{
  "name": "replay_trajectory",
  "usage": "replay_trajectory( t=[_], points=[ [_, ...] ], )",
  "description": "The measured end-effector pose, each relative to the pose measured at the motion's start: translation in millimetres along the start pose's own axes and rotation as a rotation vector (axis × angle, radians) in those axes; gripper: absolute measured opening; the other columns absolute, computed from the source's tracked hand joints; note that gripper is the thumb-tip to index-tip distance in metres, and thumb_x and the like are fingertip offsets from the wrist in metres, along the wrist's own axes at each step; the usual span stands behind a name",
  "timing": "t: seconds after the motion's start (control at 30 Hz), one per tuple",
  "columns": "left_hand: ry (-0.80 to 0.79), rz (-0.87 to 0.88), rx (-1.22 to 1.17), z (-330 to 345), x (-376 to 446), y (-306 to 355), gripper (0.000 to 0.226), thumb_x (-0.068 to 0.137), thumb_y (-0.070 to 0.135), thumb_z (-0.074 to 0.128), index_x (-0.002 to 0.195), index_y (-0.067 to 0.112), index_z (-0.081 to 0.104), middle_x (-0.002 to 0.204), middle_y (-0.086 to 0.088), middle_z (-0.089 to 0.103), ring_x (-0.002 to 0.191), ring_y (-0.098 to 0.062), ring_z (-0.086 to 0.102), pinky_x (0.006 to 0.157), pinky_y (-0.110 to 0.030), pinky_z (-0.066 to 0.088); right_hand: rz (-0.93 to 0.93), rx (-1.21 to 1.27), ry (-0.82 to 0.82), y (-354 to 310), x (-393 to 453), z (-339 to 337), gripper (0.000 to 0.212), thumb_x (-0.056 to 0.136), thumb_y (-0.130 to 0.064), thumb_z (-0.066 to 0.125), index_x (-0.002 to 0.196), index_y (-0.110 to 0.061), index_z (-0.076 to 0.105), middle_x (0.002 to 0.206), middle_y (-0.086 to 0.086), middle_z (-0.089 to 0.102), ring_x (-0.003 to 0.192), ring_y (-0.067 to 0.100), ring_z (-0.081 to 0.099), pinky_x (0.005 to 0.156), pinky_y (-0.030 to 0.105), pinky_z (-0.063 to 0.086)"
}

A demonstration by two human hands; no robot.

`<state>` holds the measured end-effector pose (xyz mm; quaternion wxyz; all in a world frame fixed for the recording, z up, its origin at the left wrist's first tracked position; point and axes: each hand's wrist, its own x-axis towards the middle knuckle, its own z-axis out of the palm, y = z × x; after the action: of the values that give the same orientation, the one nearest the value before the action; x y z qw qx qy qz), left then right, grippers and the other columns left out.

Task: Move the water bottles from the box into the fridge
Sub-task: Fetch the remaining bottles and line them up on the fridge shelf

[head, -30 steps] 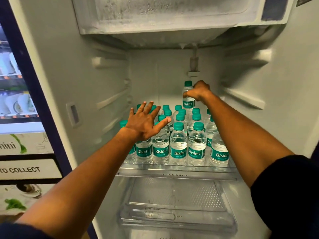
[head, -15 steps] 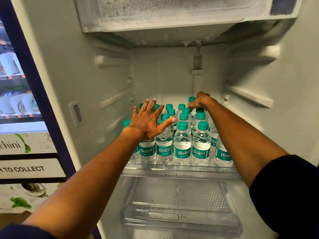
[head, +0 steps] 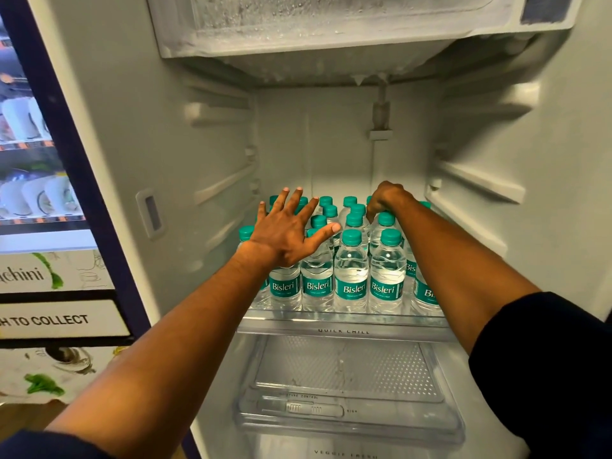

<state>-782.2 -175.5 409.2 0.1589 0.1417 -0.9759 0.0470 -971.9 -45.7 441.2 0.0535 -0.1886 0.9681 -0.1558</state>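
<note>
While both arms reach into the fridge (head: 139,134), this is what shows:
Left hand (head: 287,234): fingers spread flat over the bottle caps near the shelf's left edge.
Right hand (head: 385,199): fingers curled down on a bottle at the shelf's back right; the grip is hidden, so I cannot tell more.
Water bottles (head: 351,276): standing in tight rows on the glass shelf (head: 344,326), green caps up.
Drawer (head: 347,415): under the shelf.

Green-capped clear plastic water bottles (head: 351,273) crowd the glass shelf (head: 341,321) from six to twelve o'clock; open air above them reaches the frosted white freezer box (head: 331,28).
</note>
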Motion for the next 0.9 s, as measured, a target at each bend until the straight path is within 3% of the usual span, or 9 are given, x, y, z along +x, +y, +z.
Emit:
replay_trajectory(
  t=[0.27,0.4,0.5,0.63,0.73,0.83,0.9],
  points=[
    [-0.008,-0.016,0.014,-1,-3,1,0.104,0.065,0.087,-0.008,0.155,0.037,0.004,0.164,-0.002,-0.006,0.150,-0.025,-0.009,0.118,-0.061,-0.004,0.000,0.027,0.024,-5,-4,-2,0.045,0.083,-0.020,0.078,0.117,-0.004,0.055,0.121,0.014,0.060,0.105,0.028,0.061,0.085,0.035,0.048],
    [-0.011,-0.020,0.009,-3,-4,1,0.108,0.062,0.088,-0.011,0.155,0.035,0.005,0.164,-0.003,-0.003,0.151,-0.026,-0.007,0.118,-0.061,-0.003,-0.071,0.102,0.116,-6,-16,-11,0.039,0.088,-0.023,0.073,0.117,-0.002,0.057,0.116,0.013,0.064,0.089,0.024,0.059,0.075,0.031,0.047],
    [-0.020,-0.029,0.024,-6,-6,2,0.111,0.061,0.089,-0.012,0.155,0.033,0.005,0.164,-0.005,0.002,0.151,-0.027,-0.002,0.117,-0.060,-0.001,-0.130,0.146,0.207,-4,-33,-17,0.036,0.092,-0.022,0.066,0.122,-0.005,0.056,0.120,0.013,0.062,0.090,0.024,0.057,0.073,0.032,0.044],
    [-0.043,-0.030,0.054,-12,-12,1,0.108,0.069,0.093,-0.004,0.156,0.030,0.010,0.160,-0.012,0.024,0.147,-0.032,0.020,0.116,-0.060,0.016,-0.283,0.176,0.256,1,-64,-16,0.052,0.097,-0.035,0.058,0.141,-0.012,0.044,0.139,0.013,0.053,0.121,0.031,0.053,0.091,0.039,0.046],
    [-0.019,-0.012,0.082,-16,-18,3,0.105,0.072,0.090,0.000,0.155,0.028,0.016,0.151,-0.015,0.040,0.140,-0.033,0.036,0.110,-0.057,0.030,-0.386,0.096,0.252,3,-90,-4,0.062,0.097,-0.050,0.052,0.148,-0.019,0.036,0.150,0.011,0.044,0.134,0.033,0.044,0.105,0.045,0.042],
    [0.002,-0.004,0.079,-19,-31,9,0.109,0.070,0.091,-0.002,0.155,0.026,0.018,0.151,-0.016,0.039,0.139,-0.033,0.036,0.109,-0.053,0.033,-0.398,0.001,0.216,4,-109,9,0.069,0.096,-0.064,0.039,0.152,-0.025,0.030,0.156,0.009,0.035,0.139,0.034,0.038,0.110,0.053,0.037],
    [0.010,-0.003,0.088,-20,-38,14,0.107,0.071,0.091,0.000,0.155,0.026,0.016,0.155,-0.016,0.031,0.143,-0.034,0.029,0.113,-0.055,0.027,-0.379,-0.041,0.195,4,-118,17,0.073,0.093,-0.071,0.032,0.153,-0.029,0.028,0.158,0.007,0.032,0.141,0.034,0.035,0.112,0.057,0.033]
  ],
)
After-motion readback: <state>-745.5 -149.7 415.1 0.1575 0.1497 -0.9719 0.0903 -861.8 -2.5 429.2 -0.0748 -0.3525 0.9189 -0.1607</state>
